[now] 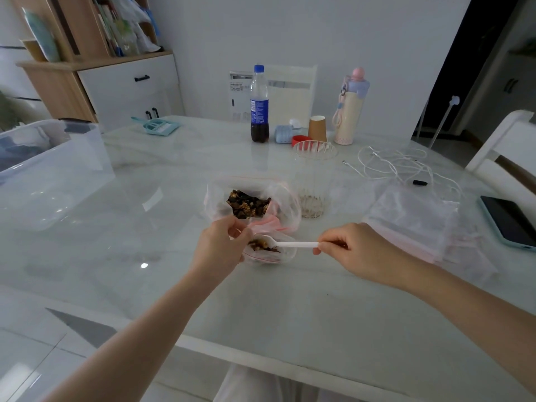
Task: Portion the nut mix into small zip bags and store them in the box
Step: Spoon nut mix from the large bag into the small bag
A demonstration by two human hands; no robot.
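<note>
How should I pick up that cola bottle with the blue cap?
Grip the tall clear plastic cola bottle around its blue-labelled middle, coming from the front. It stands upright; the brown paper cup and light blue roll crowd its right.

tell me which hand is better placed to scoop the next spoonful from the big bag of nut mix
Right. The right hand already pinches the white spoon, whose bowl sits in the small zip bag. The left hand grips that bag's mouth open, so it is occupied. The big bag lies open just beyond.
</note>
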